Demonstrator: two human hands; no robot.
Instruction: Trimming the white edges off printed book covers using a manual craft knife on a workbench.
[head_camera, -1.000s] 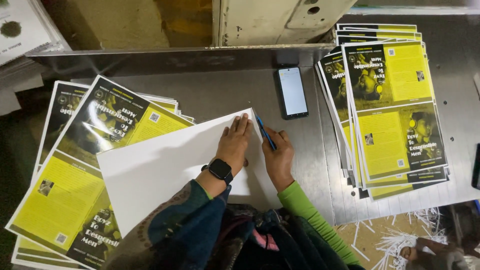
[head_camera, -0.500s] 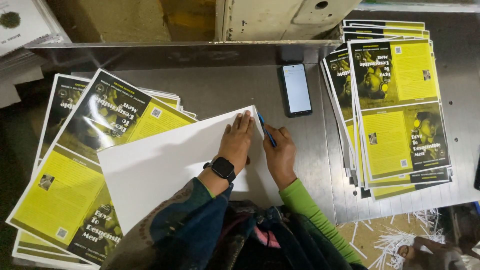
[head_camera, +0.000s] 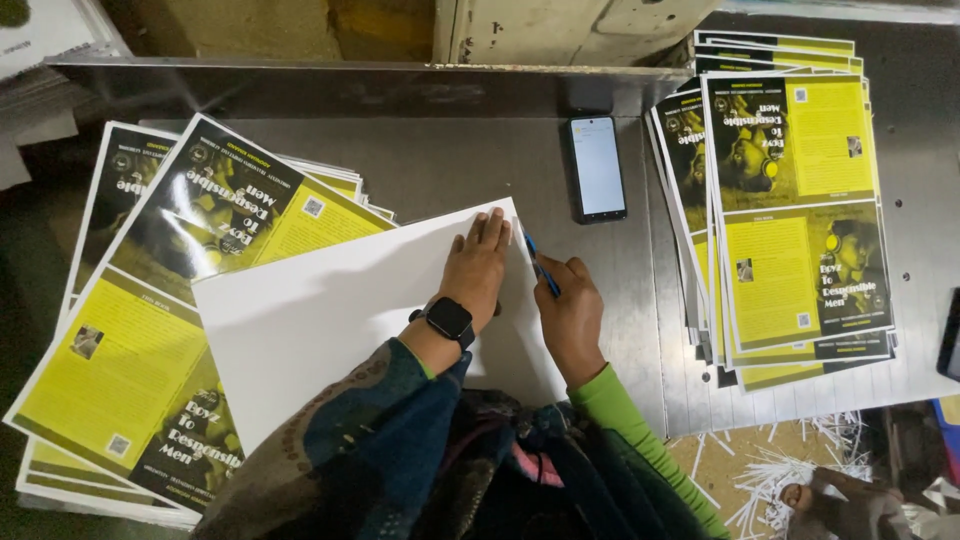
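White sheet (head_camera: 320, 320) under flat left hand (head_camera: 475, 270); right hand (head_camera: 570, 315) pinches blue pen (head_camera: 540, 270), phone (head_camera: 597, 166) near.

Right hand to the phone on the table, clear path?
Probably yes. The right hand holds a blue pen just below the phone, with only bare metal table between them; the pen occupies its fingers.

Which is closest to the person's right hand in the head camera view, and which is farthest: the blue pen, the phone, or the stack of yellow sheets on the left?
From the right hand:
1. Blue pen: held in its fingers, over the white sheet's edge.
2. Phone: lying flat just beyond the hand, toward the table's back.
3. Left stack of yellow sheets: far across, past the left hand and the white sheet.
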